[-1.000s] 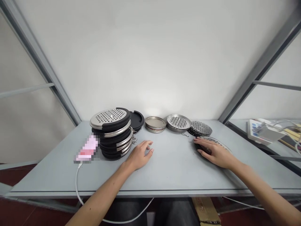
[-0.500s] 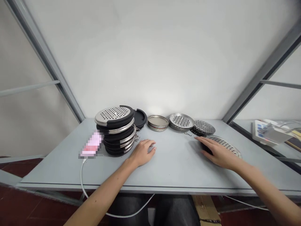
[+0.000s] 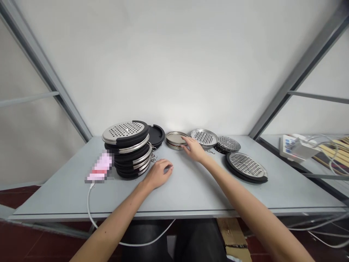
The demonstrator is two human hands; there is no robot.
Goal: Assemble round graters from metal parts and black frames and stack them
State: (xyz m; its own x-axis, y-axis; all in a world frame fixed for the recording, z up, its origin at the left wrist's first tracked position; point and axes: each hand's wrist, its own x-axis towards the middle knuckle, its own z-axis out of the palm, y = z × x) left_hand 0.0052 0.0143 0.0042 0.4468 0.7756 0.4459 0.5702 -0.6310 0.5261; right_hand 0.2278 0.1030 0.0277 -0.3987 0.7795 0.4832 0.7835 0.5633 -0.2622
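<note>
My right hand (image 3: 194,148) reaches to the back of the table, its fingertips at a short stack of round metal discs with raised rims (image 3: 176,138). Its fingers are apart and hold nothing that I can see. My left hand (image 3: 159,173) rests on the tabletop with loosely bent fingers and a gap to the thumb, nothing in it. Beside it rises a tall pile of round perforated grater plates in black rims (image 3: 131,153). A single black-rimmed grater (image 3: 247,167) lies flat at the right. Behind my right hand is a stack of slotted metal grater plates (image 3: 204,137).
Black round holders (image 3: 156,135) sit behind the tall pile. Dark perforated grater plates (image 3: 227,143) stand at the back right. A pixelated pink item (image 3: 100,167) with a white cable (image 3: 89,211) lies at the left. Beyond the right frame is a power strip (image 3: 289,149).
My right hand has let go of the black-rimmed grater at the right and moved left to the metal discs. My left hand has stayed near the tall pile, its fingers slightly more curled.
</note>
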